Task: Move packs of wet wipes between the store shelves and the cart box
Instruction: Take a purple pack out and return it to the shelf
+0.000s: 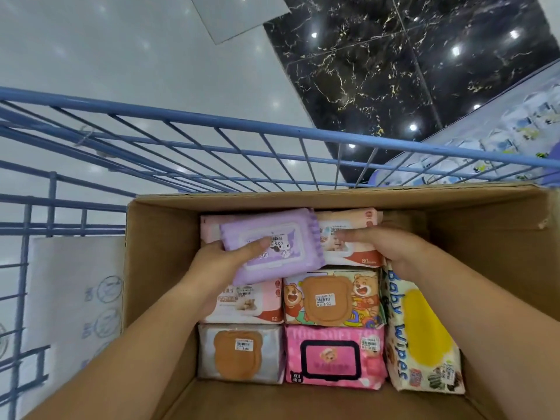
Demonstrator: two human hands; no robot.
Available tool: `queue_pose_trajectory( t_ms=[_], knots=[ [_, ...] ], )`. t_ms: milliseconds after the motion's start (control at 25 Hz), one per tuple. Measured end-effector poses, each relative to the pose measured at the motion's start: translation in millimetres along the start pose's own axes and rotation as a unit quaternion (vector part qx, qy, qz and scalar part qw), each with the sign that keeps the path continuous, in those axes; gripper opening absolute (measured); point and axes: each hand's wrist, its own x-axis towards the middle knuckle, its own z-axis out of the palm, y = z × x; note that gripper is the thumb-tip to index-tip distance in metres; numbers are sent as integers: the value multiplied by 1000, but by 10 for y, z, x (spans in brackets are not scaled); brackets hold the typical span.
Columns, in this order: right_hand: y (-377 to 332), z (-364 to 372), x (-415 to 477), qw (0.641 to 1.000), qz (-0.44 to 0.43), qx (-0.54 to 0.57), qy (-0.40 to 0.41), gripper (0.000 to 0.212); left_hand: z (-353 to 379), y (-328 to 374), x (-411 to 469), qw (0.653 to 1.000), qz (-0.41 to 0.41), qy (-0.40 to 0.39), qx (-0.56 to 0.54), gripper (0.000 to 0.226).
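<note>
At the near end of the box [160, 268], a silver pack [239, 353] and a pink pack [333, 359] lie flat, side by side. A Baby Wipes pack [421, 338] stands on its edge by the box's right wall. A bear pack [333, 295] lies in the middle of the box.

Over the far left part of the box, the left hand [224, 262] pinches the purple pack [272, 247], thumb on top and the other fingers hidden under it. This pack looks soft, squashy and a bit slippery. It is probably not heavy, and is best held across its flat sides near the stiff lid.

The right hand [385, 247] lays straight fingers, close together, on a peach pack [348, 234] at the far end. The blue cart [212, 122] goes around the box.
</note>
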Motion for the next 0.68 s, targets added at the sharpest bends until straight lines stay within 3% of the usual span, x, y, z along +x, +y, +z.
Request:
queue_pose_trajectory(
  t_ms=[80, 120, 280, 480, 680],
  knots=[
    [12, 61, -55, 999, -37, 5, 33, 39, 5, -24, -37, 1000, 9, 6, -28, 77],
    [20, 88, -78, 997, -58, 9, 58, 42, 15, -30, -72, 999, 16, 16, -39, 75],
    [31, 187, -228, 986, -114, 10, 121, 45, -49, -33, -263, 998, 27, 35, -38, 30],
    [73, 98, -769, 977, -142, 75, 141, 28, -195, 82, -721, 998, 56, 29, -14, 30],
    [55, -63, -1661, 971, -177, 112, 119, 36, -264, 409, -1475, 992, 118, 31, -19, 30]
  ],
)
